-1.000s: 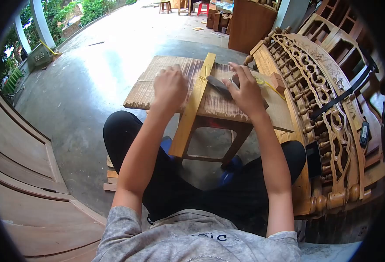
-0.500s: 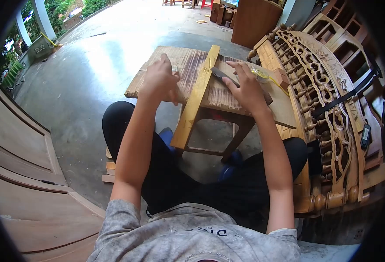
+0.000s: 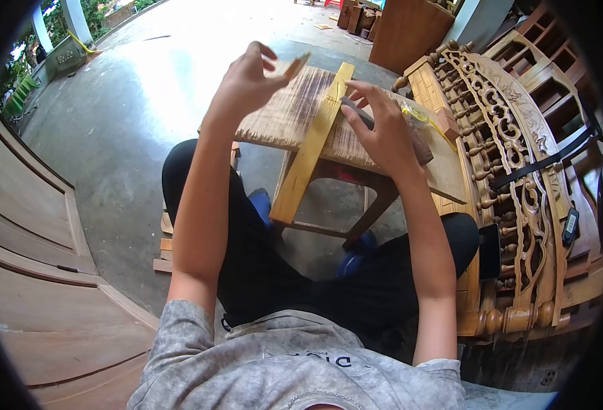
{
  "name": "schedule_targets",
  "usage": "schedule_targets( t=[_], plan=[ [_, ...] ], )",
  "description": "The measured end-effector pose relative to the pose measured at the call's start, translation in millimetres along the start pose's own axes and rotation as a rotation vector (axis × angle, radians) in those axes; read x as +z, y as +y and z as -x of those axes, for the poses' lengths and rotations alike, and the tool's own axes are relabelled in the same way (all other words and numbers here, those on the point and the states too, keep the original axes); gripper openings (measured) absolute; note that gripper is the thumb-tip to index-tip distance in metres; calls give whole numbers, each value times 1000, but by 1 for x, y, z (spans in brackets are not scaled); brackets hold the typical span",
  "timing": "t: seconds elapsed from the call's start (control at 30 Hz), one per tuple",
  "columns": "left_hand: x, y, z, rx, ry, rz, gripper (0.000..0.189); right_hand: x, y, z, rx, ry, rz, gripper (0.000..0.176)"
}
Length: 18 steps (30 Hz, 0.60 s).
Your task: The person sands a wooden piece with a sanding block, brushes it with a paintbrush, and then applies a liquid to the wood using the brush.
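Observation:
My left hand (image 3: pixel 247 78) is raised over the far left of a rough wooden board (image 3: pixel 274 116), its thumb and fingers closed on a short, slim wood-coloured piece (image 3: pixel 298 66) that points up and right. My right hand (image 3: pixel 381 126) sits at the board's right part, fingers and thumb apart, around a dark flat bar (image 3: pixel 357 108) partly hidden by it. The bar's tip lies at the edge of a long yellowish wooden strip (image 3: pixel 315 143), which crosses the board and juts out towards me. A brown block-like end (image 3: pixel 421 147) shows past my right wrist.
The board lies on a brown stool (image 3: pixel 376 208) between my knees. A yellow tape measure (image 3: pixel 419 115) and small wood blocks (image 3: pixel 445 121) are at right, beside a carved wooden bench (image 3: pixel 513 157). Panelled wooden doors (image 3: pixel 28 198) lie at left on the grey floor (image 3: pixel 124 157).
My left hand has lifted up and away from the board, with the slim piece now pointing up. The right hand stays by the dark bar, and the view has shifted slightly.

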State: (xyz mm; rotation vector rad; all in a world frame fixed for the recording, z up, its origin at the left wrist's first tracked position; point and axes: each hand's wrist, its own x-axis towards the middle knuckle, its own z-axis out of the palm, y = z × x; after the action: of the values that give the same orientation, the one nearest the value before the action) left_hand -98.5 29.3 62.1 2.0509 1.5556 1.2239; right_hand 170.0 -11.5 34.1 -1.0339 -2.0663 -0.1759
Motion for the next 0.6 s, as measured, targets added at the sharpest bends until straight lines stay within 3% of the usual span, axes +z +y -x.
schedule_targets(
  t=[0.1,0.17,0.23,0.33,0.4,0.43,0.47,0.5,0.6],
  plan=[
    [-4,-7,-5,74,8,327,59,2,-30,-16,30,-103,-93,46],
    [-11,10,5,71,5,555,58,12,-40,-34,-91,-62,28,56],
    [-16,12,12,134,18,541,59,21,-51,-56,-176,-27,139,62],
    [-22,-3,13,203,67,464,65,39,-43,-89,-366,15,243,42],
    [-25,-10,12,239,197,471,62,46,-50,-102,-445,50,287,24],
    [-27,-13,11,251,267,471,61,48,-54,-107,-451,38,257,23],
    [-32,-14,7,114,111,739,59,49,-54,-113,-458,24,225,23],
    [-38,-8,11,62,116,889,55,51,-53,-117,-464,11,194,22],
    [-47,-2,14,42,444,709,42,55,-37,-126,-197,-242,-126,22]
  ],
)
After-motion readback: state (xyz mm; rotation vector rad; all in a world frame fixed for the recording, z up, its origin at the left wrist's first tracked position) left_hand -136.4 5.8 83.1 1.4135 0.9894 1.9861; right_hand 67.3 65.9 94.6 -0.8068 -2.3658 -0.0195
